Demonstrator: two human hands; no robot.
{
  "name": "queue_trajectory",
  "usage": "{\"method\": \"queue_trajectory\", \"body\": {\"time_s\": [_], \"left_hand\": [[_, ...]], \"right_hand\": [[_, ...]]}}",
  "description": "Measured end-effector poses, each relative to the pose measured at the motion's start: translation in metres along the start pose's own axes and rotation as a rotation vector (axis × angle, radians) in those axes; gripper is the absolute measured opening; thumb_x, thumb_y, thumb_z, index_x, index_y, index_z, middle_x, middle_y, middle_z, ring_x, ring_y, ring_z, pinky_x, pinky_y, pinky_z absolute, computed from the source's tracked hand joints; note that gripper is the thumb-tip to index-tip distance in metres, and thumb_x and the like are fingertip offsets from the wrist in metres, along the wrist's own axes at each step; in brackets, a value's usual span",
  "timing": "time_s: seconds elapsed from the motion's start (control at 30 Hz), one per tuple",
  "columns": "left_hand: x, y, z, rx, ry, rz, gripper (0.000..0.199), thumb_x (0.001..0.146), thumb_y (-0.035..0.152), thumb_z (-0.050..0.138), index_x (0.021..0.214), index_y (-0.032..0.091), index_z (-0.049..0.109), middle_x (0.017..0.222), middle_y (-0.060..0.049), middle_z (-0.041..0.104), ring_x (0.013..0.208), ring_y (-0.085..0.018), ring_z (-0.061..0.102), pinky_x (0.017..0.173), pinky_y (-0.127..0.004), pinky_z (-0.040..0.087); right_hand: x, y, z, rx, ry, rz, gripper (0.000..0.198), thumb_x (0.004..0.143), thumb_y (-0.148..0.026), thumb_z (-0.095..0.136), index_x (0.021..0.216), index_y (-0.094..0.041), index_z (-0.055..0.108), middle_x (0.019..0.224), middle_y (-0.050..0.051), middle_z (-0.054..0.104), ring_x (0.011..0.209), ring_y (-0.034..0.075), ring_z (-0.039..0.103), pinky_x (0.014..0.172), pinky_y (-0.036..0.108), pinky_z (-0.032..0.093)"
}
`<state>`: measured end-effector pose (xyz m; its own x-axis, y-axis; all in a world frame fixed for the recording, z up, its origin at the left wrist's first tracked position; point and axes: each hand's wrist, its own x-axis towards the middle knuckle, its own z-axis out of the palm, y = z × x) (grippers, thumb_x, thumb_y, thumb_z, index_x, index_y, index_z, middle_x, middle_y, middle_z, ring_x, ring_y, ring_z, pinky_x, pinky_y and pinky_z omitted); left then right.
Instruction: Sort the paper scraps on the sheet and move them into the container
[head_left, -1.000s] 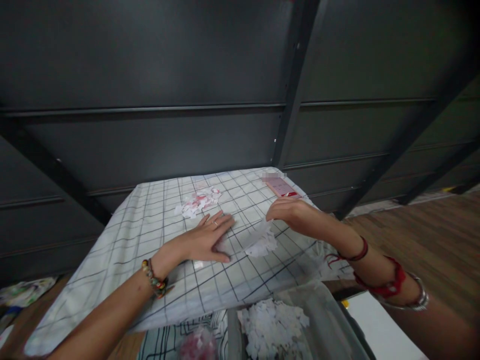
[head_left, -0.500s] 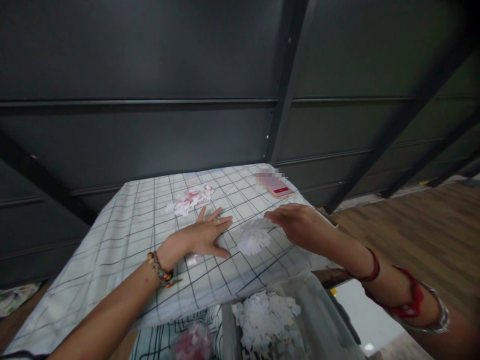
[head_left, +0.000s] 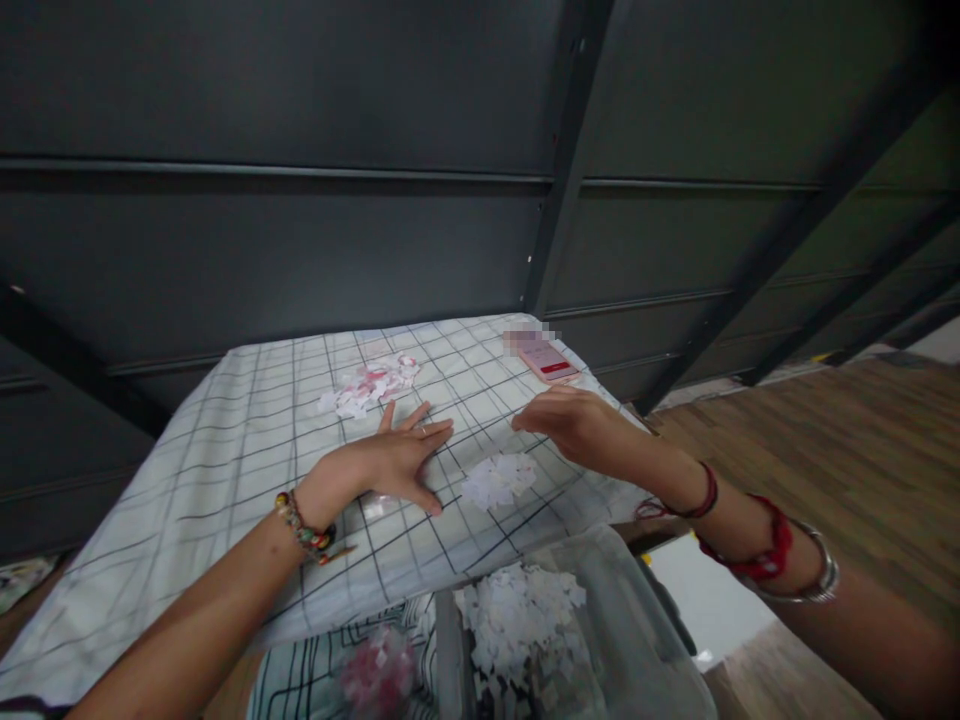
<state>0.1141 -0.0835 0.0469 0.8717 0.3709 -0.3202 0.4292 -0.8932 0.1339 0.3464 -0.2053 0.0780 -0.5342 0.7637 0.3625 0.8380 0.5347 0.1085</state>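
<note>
My left hand (head_left: 405, 462) lies on the checked tablecloth with its fingers spread. A small clear plastic piece (head_left: 377, 504) shows by its wrist. Just right of it is a loose heap of small white paper pieces (head_left: 499, 480). My right hand (head_left: 564, 418) hovers above and right of that heap, its fingers closed together and pointing left. Its palm side is hidden, so I cannot make out whether anything is in it. Farther back on the cloth lies a pile of white and pink paper pieces (head_left: 371, 386).
A phone (head_left: 550, 362) lies at the back right of the checked cloth (head_left: 247, 440). In front of the table stands a clear plastic box (head_left: 637, 620) with many white paper pieces. Beside it sits a bag of pink pieces (head_left: 379, 672). A dark panelled wall (head_left: 337, 260) rises behind.
The white paper pieces near my right hand, blurred before, now lie flat and spread out. My right hand is slightly clear of them. The whole view has shifted a little.
</note>
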Motion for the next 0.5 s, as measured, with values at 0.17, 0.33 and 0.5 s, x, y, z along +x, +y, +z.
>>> {"method": "queue_trajectory", "body": {"time_s": [0.17,0.33,0.5], "left_hand": [[0.002,0.005,-0.002,-0.012,0.003,0.000,0.099,0.059,0.054,0.073,0.141,0.020,0.028,0.147,-0.013,0.024,0.136,-0.038,-0.001,0.099,-0.066,-0.011],[0.008,0.009,0.002,0.002,0.022,-0.010,0.101,0.055,0.052,0.075,0.140,0.020,0.030,0.146,-0.013,0.027,0.136,-0.038,0.001,0.098,-0.066,-0.011],[0.011,0.012,0.002,0.048,0.016,-0.020,0.098,0.058,0.051,0.073,0.141,0.021,0.030,0.147,-0.012,0.027,0.137,-0.037,0.000,0.098,-0.065,-0.013]], "right_hand": [[-0.015,-0.014,-0.012,-0.107,0.047,-0.035,0.026,0.084,-0.005,0.041,0.085,-0.017,0.064,0.066,0.002,0.062,0.059,0.013,0.052,0.057,0.026,0.038],[-0.030,-0.033,-0.028,-0.179,0.083,-0.096,0.031,0.084,-0.001,0.034,0.082,-0.014,0.063,0.066,0.005,0.062,0.060,0.014,0.053,0.058,0.026,0.041],[-0.045,-0.047,-0.034,-0.152,0.098,-0.071,0.027,0.086,-0.003,0.036,0.079,-0.013,0.060,0.063,0.004,0.059,0.058,0.014,0.051,0.056,0.026,0.040]]}}
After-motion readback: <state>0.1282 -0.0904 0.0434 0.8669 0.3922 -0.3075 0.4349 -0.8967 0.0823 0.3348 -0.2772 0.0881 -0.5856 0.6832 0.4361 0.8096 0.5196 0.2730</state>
